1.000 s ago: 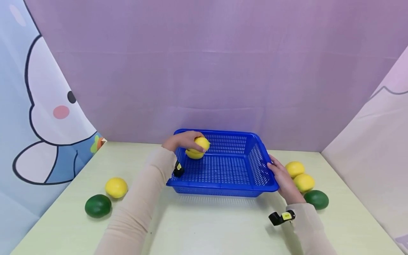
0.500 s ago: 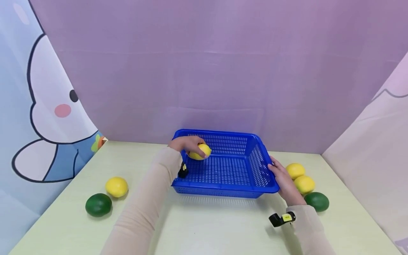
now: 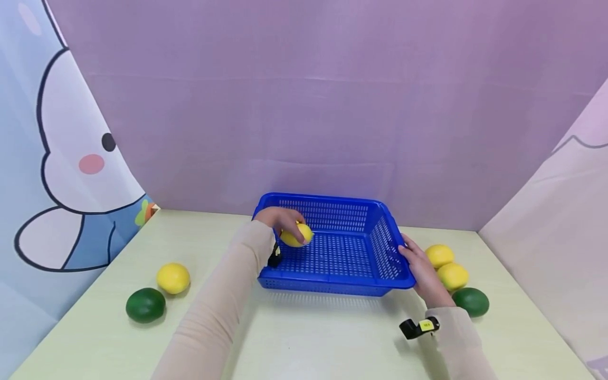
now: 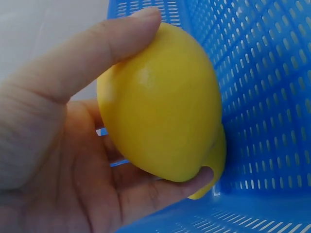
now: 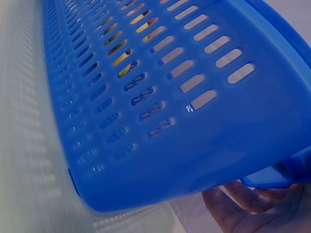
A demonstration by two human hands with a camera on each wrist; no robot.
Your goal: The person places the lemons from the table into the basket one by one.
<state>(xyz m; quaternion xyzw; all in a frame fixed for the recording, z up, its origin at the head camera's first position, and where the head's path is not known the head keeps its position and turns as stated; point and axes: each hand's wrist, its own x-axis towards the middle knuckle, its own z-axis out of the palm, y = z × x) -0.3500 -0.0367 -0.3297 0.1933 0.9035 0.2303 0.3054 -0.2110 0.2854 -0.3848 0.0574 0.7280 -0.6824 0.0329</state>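
Observation:
My left hand (image 3: 280,217) grips a yellow lemon (image 3: 291,240) inside the left end of a blue perforated plastic basket (image 3: 328,281). In the left wrist view, the thumb lies over the top of this lemon (image 4: 160,102) and the fingers curl beneath it. A second lemon (image 4: 217,160) shows partly behind it, against the basket wall. At the opposite end, my right hand (image 3: 424,270) holds the basket's right rim, thumb on the inner side. Fingers (image 5: 223,206) appear under that rim in the right wrist view.
A lemon (image 3: 173,278) and a dark green avocado-shaped fruit (image 3: 145,305) lie on the table (image 3: 304,338) at left. Two lemons (image 3: 439,255) and another dark green fruit (image 3: 471,302) lie beside the right forearm. A purple cloth (image 3: 313,105) rises close behind the basket.
My left hand has lowered the lemon further into the basket, toward the viewer. The right hand stays on the rim, and the basket is almost where it was.

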